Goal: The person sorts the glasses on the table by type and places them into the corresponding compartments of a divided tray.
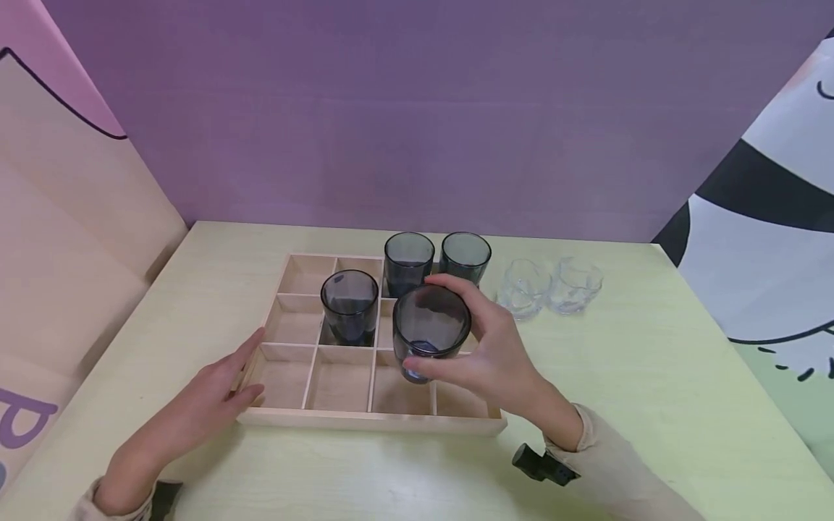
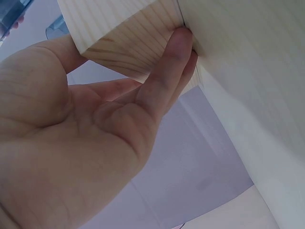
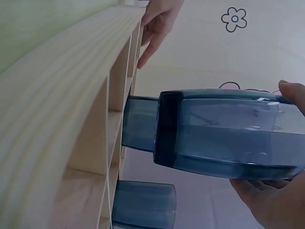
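My right hand (image 1: 485, 347) grips a dark grey drinking glass (image 1: 431, 325) between thumb and fingers, mouth up and slightly tilted. The right wrist view shows the held glass (image 3: 224, 133) clear of the wooden divided box (image 1: 365, 420), above its front compartments. At the box's left side is my left hand (image 1: 202, 405), its thumb over the wall and its fingers along the outside. Close up in the left wrist view, fingertips (image 2: 180, 45) press the box wall (image 2: 128, 43). Another dark glass (image 1: 350, 307) stands in a middle-row compartment.
Two more dark glasses, one (image 1: 409, 264) and its neighbour (image 1: 465, 257), stand in the back row, partly hidden. Right of the box, two clear glasses (image 1: 523, 289) (image 1: 575, 286) stand close together on the pale table (image 1: 651, 405). A purple panel (image 1: 417, 123) rises behind.
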The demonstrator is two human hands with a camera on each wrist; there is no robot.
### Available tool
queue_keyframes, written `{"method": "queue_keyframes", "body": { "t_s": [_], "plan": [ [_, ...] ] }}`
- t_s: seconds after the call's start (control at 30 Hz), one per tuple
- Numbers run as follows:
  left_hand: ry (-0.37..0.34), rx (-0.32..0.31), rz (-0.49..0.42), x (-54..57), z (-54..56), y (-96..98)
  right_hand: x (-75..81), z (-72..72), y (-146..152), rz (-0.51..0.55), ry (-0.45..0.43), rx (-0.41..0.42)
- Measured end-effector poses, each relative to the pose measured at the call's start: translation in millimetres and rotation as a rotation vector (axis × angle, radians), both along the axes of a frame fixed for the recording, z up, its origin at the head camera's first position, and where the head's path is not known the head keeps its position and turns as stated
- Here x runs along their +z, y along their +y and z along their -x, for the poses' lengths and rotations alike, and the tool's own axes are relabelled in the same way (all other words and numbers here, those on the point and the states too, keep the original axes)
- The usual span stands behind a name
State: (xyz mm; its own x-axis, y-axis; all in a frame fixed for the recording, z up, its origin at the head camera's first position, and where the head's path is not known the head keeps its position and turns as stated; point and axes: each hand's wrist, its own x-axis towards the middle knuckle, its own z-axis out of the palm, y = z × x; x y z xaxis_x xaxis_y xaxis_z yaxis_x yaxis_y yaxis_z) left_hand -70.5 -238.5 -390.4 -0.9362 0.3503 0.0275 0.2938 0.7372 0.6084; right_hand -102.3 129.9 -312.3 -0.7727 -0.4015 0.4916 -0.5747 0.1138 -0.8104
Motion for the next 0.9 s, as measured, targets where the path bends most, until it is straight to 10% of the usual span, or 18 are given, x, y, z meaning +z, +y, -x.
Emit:
{"method": "queue_keyframes", "body": {
  "t_s": [0.9],
  "plan": [
    [-0.001, -0.005, -0.004, -0.4, 0.7, -0.2, -38.0, 3.3, -15.8, -0.175, -0.115, -0.012]
  ]
}}
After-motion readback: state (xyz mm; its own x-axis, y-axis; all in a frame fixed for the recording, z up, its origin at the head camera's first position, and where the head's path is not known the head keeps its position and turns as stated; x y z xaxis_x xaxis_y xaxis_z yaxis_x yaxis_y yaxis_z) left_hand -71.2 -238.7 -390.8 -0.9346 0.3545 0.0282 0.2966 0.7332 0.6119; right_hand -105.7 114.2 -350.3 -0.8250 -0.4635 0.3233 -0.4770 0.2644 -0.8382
